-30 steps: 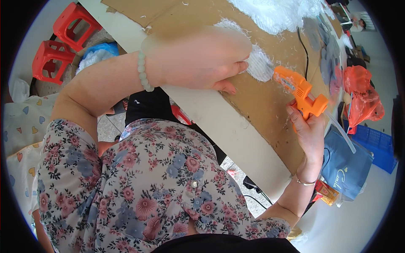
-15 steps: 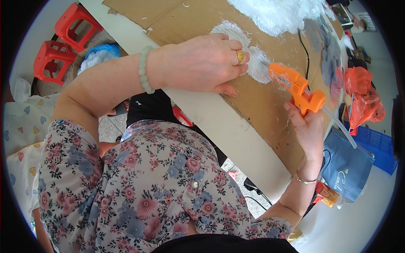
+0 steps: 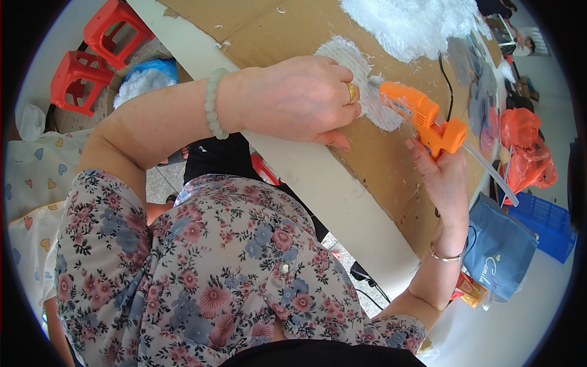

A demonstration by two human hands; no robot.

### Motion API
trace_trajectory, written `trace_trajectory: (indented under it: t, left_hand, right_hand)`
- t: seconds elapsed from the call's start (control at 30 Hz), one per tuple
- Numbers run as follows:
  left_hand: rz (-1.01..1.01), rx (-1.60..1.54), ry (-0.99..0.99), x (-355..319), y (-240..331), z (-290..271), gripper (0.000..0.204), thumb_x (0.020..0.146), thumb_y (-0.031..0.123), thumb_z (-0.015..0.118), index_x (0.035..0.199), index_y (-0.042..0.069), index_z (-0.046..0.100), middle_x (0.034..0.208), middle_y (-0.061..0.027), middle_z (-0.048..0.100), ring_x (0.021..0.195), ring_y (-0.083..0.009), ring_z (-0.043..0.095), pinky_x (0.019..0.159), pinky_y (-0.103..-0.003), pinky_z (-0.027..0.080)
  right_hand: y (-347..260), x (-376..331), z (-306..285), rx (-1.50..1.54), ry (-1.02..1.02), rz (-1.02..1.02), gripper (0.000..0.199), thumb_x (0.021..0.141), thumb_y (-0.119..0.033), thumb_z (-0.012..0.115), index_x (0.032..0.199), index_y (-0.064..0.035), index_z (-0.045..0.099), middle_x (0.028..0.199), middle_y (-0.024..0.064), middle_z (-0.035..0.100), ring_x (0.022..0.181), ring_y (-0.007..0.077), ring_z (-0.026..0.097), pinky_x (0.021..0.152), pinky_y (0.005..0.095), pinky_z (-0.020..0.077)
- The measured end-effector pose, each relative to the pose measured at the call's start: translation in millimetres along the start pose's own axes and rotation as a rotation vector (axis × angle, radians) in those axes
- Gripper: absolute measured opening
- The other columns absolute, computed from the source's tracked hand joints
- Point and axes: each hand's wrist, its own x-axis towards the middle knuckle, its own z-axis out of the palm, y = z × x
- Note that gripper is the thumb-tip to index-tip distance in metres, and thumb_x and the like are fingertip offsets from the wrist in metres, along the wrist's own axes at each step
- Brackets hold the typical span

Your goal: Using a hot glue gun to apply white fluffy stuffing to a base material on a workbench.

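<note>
1. The left hand [image 3: 293, 98] presses palm-down, fingers curled, on a flat white fuzzy fabric piece [image 3: 361, 79] lying on the brown cardboard sheet [image 3: 275, 30] that covers the table.
2. The right hand [image 3: 443, 177] is closed around the grip of an orange hot-glue gun [image 3: 419, 116], its nozzle touching the fabric beside the left fingertips.
3. Gluing looks underway; how much of the edge is done cannot be told.
4. A heap of white fluffy fibre [image 3: 416, 24] lies beyond, apparently unused.
5. Right of the table: an orange plastic bag [image 3: 526, 153], a blue crate [image 3: 544, 223], a blue-grey cloth bag [image 3: 498, 251].
</note>
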Motion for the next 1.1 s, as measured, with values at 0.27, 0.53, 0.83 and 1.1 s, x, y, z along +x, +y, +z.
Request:
trace_trajectory:
  t: [0.27, 0.53, 0.83, 1.1]
  left_hand:
    - [0.006, -0.043, -0.008, 5.5, 2.0, -0.7, 0.034, 0.075, 0.036, 0.067, 0.072, 0.003, 0.060, 0.064, -0.0056, 0.055, 0.071, -0.0212, 0.056, 0.058, -0.033, 0.048]
    - [0.021, -0.062, -0.005, 9.5, 2.6, -2.0, 0.035, 0.075, 0.036, 0.067, 0.069, 0.003, 0.061, 0.058, -0.0051, 0.053, 0.067, -0.0212, 0.056, 0.056, -0.033, 0.048]
    - [-0.024, -0.066, -0.122, 9.5, 4.9, -3.2, 0.038, 0.068, 0.033, 0.072, 0.086, 0.001, 0.060, 0.081, -0.0052, 0.057, 0.075, -0.0211, 0.054, 0.065, -0.033, 0.047]
    - [-0.011, -0.064, -0.097, 7.4, 5.1, -2.9, 0.039, 0.070, 0.036, 0.070, 0.086, 0.001, 0.061, 0.076, -0.0049, 0.056, 0.073, -0.0204, 0.054, 0.063, -0.032, 0.047]
  right_hand:
    - [-7.3, 0.9, -2.7, -0.053, 0.019, -0.003, 0.020, 0.083, -0.014, 0.066, 0.094, -0.0007, 0.055, 0.071, 0.0000, 0.052, 0.061, 0.0089, 0.046, 0.056, 0.0234, 0.0387]
    - [-11.9, 7.7, -3.2, -0.023, 0.018, -0.014, 0.020, 0.084, -0.015, 0.066, 0.094, -0.0006, 0.056, 0.071, -0.0001, 0.052, 0.062, 0.0082, 0.046, 0.056, 0.0235, 0.0384]
    - [-15.1, 18.2, 3.6, -0.060, 0.037, -0.068, 0.022, 0.084, -0.016, 0.066, 0.096, 0.0002, 0.056, 0.065, -0.0003, 0.049, 0.057, 0.0080, 0.043, 0.052, 0.0242, 0.0363]
    - [-18.2, 27.0, 9.4, -0.019, 0.034, -0.067, 0.021, 0.084, -0.014, 0.065, 0.096, -0.0003, 0.056, 0.061, -0.0022, 0.046, 0.054, 0.0065, 0.040, 0.049, 0.0235, 0.0325]
